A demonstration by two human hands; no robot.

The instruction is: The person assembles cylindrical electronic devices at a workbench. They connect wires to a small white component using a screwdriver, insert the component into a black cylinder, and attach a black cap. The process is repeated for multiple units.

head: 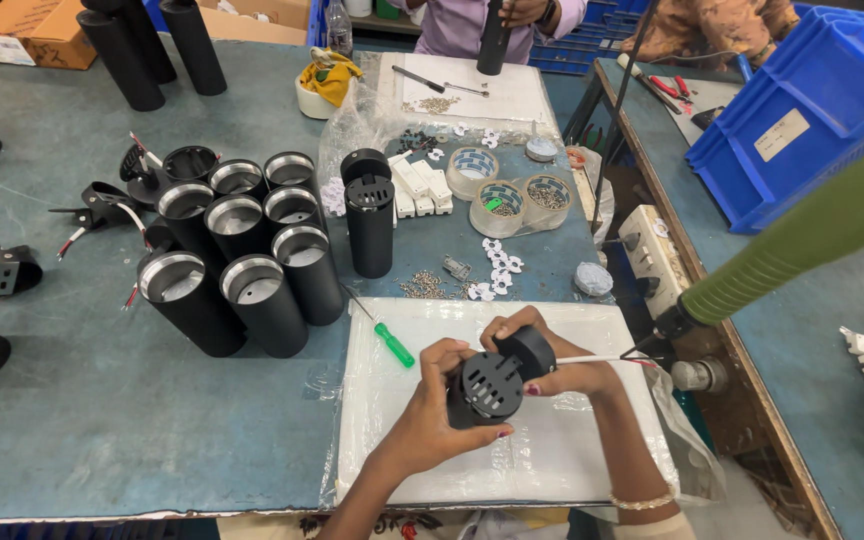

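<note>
My left hand [439, 405] grips a black cylindrical lamp housing [492, 382] with a perforated end cap, held over a white foam pad [562, 460]. My right hand [542, 360] wraps over the top and right side of the same housing. A white and red wire [602, 360] runs out of the housing to the right. A green-handled screwdriver [388, 338] lies on the pad's left edge, just left of my left hand.
Several black cylinders with silver inner rims [252, 260] stand to the left, one taller capped cylinder [369, 225] behind. Tape-roll tubs of screws [500, 205], white plastic parts and loose screws lie beyond the pad. A green powered driver [802, 240] hangs at right. Another person [492, 25] works opposite.
</note>
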